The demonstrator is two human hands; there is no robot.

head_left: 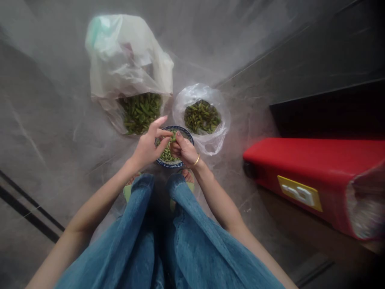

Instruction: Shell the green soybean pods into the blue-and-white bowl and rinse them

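Over a blue-rimmed bowl (187, 134) of shelled green beans on the floor, both hands work one green pod (173, 139). My left hand (149, 145) pinches the pod's left end with thumb and fingers, the index finger raised. My right hand (183, 149), with a gold bangle at the wrist, is closed round the pod's right end. Behind the bowl, a large white plastic bag (126, 60) lies open with green pods (140, 111) inside. To its right a clear plastic bag (207, 94) holds more green pods or shells (202, 117).
I sit low with denim-clad knees (156, 233) and green sandals just before the bowl. A red box-shaped object (313, 176) with a yellow label lies on the floor at right. A dark step or ledge (327, 112) rises behind it. The floor is grey tile.
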